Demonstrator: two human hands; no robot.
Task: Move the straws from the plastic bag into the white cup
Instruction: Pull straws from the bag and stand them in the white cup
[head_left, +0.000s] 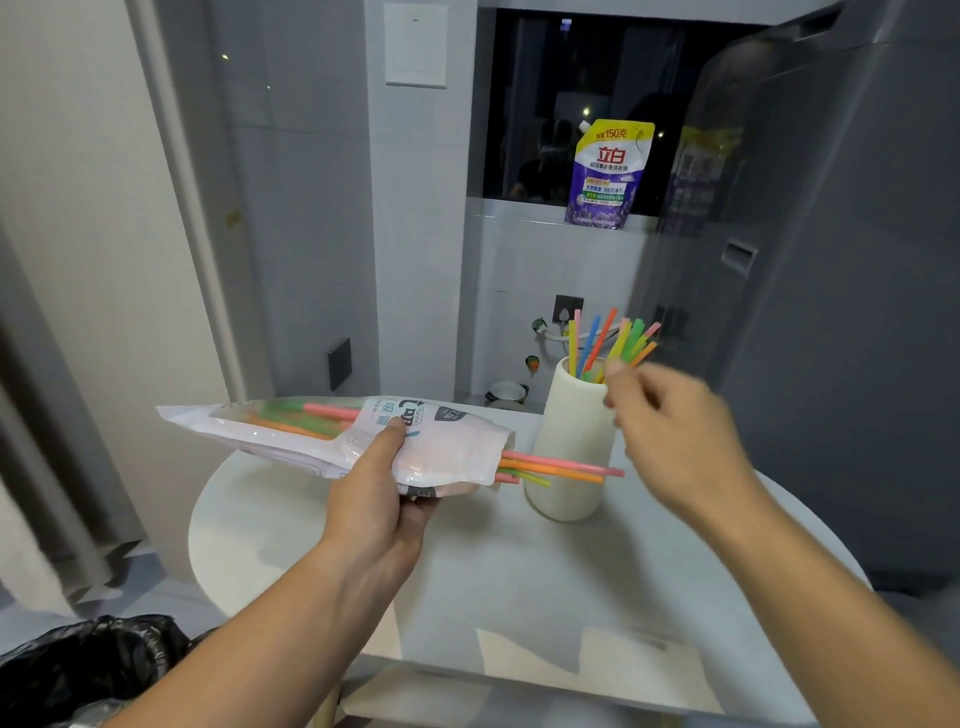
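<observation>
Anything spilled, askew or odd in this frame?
Nothing spilled. Several straws poke loosely from the open end of the plastic bag in the left hand, beside the upright white cup; expected mid-transfer.

Cup (569, 447): plain white, cream cast, no pattern.
Straws in cup (608, 340): yellow, pink, blue, red-orange, green, orange.
Bag (363, 436): white-pink, translucent, with blue and black print, dark grey badge.
Straws in bag (556, 467): pink, orange, green, yellow.
Table (519, 571): plain white.
Detergent pouch (608, 174): purple and white, yellow top, red characters, green label band.
Bin liner (88, 660): glossy black.
Wall tiles (415, 234): pale grey.
</observation>
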